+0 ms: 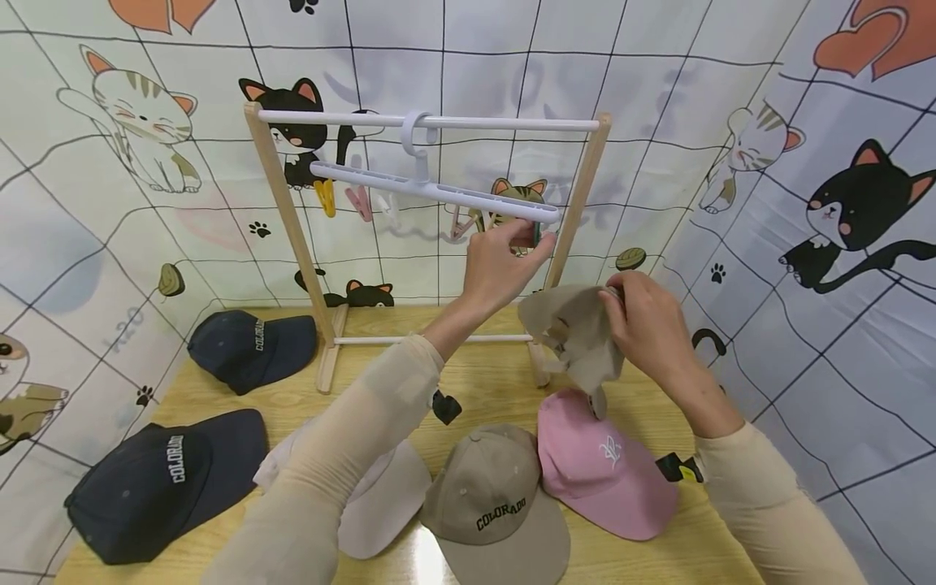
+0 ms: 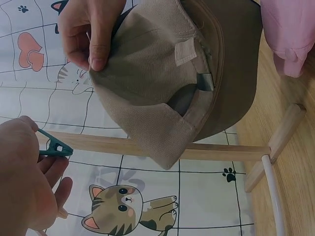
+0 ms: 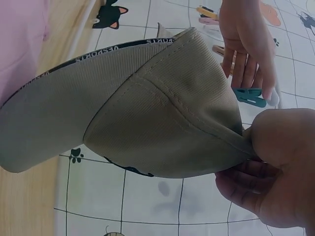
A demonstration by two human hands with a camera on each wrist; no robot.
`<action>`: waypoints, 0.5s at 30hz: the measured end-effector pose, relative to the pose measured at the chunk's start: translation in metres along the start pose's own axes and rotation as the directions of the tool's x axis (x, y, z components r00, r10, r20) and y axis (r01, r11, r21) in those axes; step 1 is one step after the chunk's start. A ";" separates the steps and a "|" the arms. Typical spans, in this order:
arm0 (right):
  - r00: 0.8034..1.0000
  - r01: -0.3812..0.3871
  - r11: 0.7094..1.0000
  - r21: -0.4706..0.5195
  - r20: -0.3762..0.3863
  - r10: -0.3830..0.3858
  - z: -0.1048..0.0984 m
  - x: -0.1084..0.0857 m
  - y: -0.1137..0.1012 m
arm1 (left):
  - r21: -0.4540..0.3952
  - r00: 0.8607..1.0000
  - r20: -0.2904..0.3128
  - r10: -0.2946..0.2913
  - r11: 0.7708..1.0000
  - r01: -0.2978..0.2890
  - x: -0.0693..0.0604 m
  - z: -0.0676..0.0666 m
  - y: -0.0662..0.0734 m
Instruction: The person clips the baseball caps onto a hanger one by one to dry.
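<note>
My left hand (image 1: 500,260) pinches a teal clothespin (image 2: 55,146) under the right end of a white clip hanger (image 1: 439,191). In the right wrist view the same clothespin (image 3: 250,96) shows beside the left fingertips. My right hand (image 1: 649,325) grips a beige cap (image 1: 585,325) by its crown, lower and to the right of the hanger. The cap hangs brim down, its inside and back strap facing the left wrist camera. A gap separates cap and clothespin. More clothespins, yellow (image 1: 325,197) and pink (image 1: 359,202) among them, hang along the hanger.
The hanger hooks over the top rod of a wooden rack (image 1: 281,215). Two dark caps (image 1: 249,345) lie at the left of the wooden table. A pale cap (image 1: 387,504), partly behind my left forearm, a khaki cap (image 1: 490,487) and a pink cap (image 1: 607,471) lie in front.
</note>
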State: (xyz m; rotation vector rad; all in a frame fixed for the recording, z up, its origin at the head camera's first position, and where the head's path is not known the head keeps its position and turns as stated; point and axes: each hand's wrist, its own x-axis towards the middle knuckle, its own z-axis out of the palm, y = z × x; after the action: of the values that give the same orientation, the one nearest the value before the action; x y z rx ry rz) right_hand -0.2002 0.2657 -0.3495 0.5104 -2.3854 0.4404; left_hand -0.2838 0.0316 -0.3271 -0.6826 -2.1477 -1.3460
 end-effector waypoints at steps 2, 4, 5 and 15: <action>1.000 0.005 1.000 0.012 -0.004 -0.005 0.002 0.002 -0.002 | 0.029 1.000 -0.001 0.005 1.000 -0.004 0.000 0.000 0.000; 1.000 0.009 1.000 0.021 -0.011 -0.009 0.005 0.004 -0.005 | 0.061 1.000 -0.012 0.016 0.998 -0.015 0.000 0.000 0.001; 1.000 0.009 1.000 0.025 -0.011 -0.009 0.006 0.005 -0.007 | 0.078 1.000 -0.019 0.024 0.997 -0.023 0.000 0.000 0.001; 1.000 -0.004 0.998 0.055 -0.008 0.004 0.016 0.016 -0.019 | 0.156 0.997 -0.056 0.043 0.987 -0.034 -0.001 0.000 0.007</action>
State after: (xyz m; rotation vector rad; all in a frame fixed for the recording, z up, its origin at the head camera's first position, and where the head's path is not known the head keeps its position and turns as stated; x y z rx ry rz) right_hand -0.2109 0.2391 -0.3475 0.5275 -2.3729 0.5098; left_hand -0.2789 0.0344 -0.3233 -0.6110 -2.1537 -1.1506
